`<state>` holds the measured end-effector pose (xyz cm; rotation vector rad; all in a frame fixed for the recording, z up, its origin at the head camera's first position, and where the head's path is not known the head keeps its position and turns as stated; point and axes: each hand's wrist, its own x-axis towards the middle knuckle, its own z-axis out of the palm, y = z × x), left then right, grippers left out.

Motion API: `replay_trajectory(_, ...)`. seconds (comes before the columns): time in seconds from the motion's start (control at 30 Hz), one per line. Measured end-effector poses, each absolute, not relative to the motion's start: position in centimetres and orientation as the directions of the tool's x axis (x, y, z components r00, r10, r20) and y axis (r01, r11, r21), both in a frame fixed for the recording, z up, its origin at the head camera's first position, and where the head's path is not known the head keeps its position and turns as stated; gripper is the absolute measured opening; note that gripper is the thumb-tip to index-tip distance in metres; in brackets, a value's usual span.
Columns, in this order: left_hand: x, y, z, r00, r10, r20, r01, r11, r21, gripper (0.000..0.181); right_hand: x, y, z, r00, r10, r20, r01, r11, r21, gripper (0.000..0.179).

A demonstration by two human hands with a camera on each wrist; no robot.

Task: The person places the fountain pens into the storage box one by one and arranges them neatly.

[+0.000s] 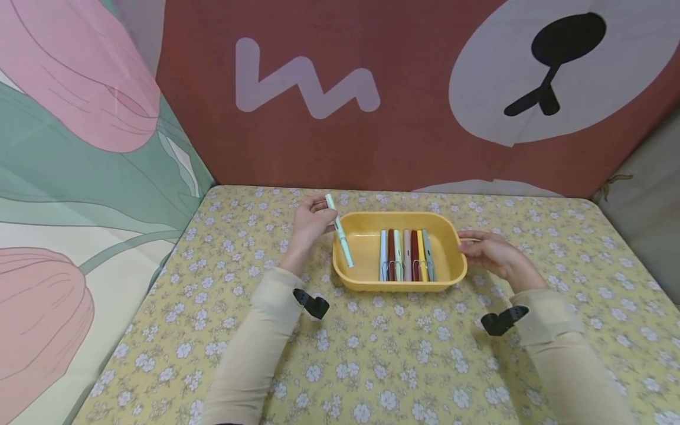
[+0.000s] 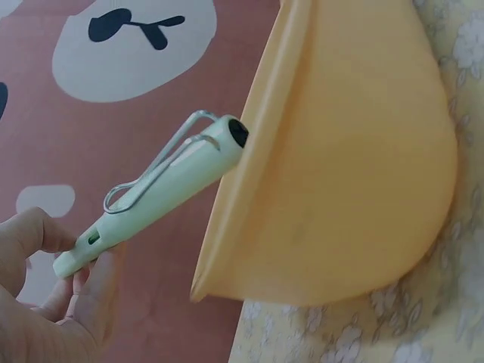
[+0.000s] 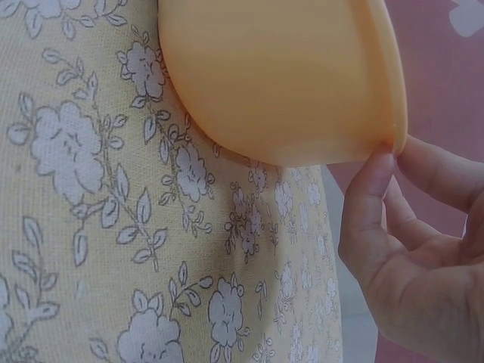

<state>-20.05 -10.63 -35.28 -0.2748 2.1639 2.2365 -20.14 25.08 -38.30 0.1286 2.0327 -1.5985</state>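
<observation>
A mint-green pen (image 1: 345, 248) with a silver wire clip tilts over the left end of a yellow tray (image 1: 393, 287). My left hand (image 1: 310, 227) pinches this pen between thumb and fingers; in the left wrist view the pen's clipped cap (image 2: 178, 170) points toward the tray's rim. Several pens in light blue, dark red, pale green, mauve, yellow and grey lie side by side in the tray's right half, a yellow pen (image 1: 422, 254) among them. At the right end, my right hand (image 3: 423, 257) grips the tray's rim (image 3: 399, 113) between thumb and index finger.
The tray stands on a table covered with a yellow floral cloth (image 1: 382, 360). Behind it rises a reddish-brown fabric backdrop (image 1: 319, 153) with a bear face, and a tulip-patterned fabric (image 1: 101, 200) hangs on the left.
</observation>
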Motion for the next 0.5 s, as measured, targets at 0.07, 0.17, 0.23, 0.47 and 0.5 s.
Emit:
replay_trajectory(0.07, -20.1, -10.1, -35.5, -0.984, -0.107, -0.139, -0.137, -0.025, 0.990, 0.048, -20.1, 25.1, -38.3, -0.847, -0.250, -0.468, 0.397, 0.289, -0.871, 0.068)
replay_trajectory(0.17, -20.2, -9.4, -35.8, -0.985, -0.098, -0.142, -0.143, 0.003, 0.990, 0.048, -20.1, 25.1, -38.4, -0.849, -0.245, -0.468, 0.398, 0.286, -0.872, 0.068)
replay_trajectory(0.23, -20.2, -8.9, -36.0, -0.986, -0.083, -0.145, -0.146, 0.011, 0.989, 0.048, -20.1, 25.1, -38.4, -0.850, -0.244, -0.467, 0.398, 0.282, -0.873, 0.068)
replay_trajectory(0.47, -20.1, -7.6, -36.8, -0.989, -0.039, -0.145, -0.145, 0.014, 0.989, 0.046, -20.1, 25.1, -38.5, -0.855, -0.248, -0.456, 0.385, 0.284, -0.878, 0.068)
replay_trajectory(0.5, -20.1, -7.5, -36.9, -0.988, -0.036, -0.149, -0.150, 0.018, 0.989, 0.046, -20.1, 25.1, -38.5, -0.855, -0.250, -0.455, 0.384, 0.285, -0.878, 0.068)
